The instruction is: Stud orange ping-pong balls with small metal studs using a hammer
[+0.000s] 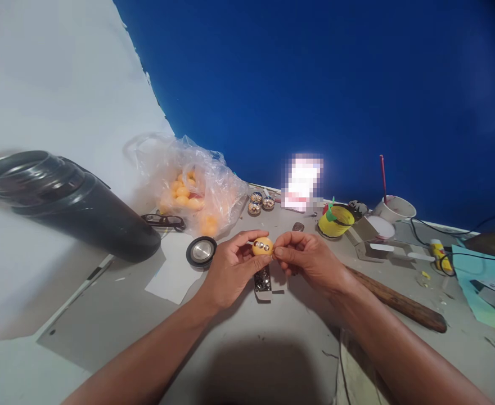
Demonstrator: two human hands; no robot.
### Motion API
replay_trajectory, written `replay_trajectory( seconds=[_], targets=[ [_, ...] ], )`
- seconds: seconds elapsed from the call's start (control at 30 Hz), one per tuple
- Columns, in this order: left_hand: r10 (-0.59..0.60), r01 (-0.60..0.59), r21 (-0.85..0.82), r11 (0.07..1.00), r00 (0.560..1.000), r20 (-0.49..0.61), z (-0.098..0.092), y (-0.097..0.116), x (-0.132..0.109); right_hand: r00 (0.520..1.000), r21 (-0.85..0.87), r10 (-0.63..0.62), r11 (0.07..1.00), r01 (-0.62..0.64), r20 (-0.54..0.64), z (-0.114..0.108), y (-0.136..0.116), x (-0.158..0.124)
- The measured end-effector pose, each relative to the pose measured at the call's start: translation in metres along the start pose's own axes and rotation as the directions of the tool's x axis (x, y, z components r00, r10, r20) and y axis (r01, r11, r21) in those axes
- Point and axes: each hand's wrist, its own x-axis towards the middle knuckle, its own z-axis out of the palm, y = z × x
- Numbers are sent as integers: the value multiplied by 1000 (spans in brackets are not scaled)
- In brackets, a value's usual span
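In the middle of the head view, my left hand (234, 264) grips a small orange ball (268, 245) between thumb and fingers. Several shiny metal studs sit in a row on the ball's near face. At the ball's right side, my right hand (309, 256) has thumb and forefinger pinched together, touching or almost touching it; whatever they hold is too small to make out. Just below the ball lies an open small box (263, 295) filled with dark, shiny metal bits. Behind the hands stand several balls covered in metal studs (255, 208).
A clear plastic bag (217, 185) of orange balls lies behind left, near a large dark flask (82, 208), its lid (201, 251) and glasses (163, 221). Right are a wooden handle (403, 306), a yellow tub (336, 224), a white cup (395, 208) and a glue bottle (440, 256).
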Motion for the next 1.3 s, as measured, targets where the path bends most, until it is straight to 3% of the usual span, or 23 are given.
replay_trajectory(
  seconds=[0.63, 1.17, 1.3],
  targets=[
    [6, -5, 50, 999, 1000, -16, -1, 1, 1, 1000, 14, -2, 1000, 2, 8, 0, -1, 0],
    [30, -25, 72, 997, 997, -66, 0, 3, -2, 995, -153, -99, 983, 99, 2, 5, -7, -3],
    [-38, 38, 5, 999, 999, -19, 0, 4, -1, 995, -183, -97, 978, 98, 14, 5, -6, -4]
  ],
)
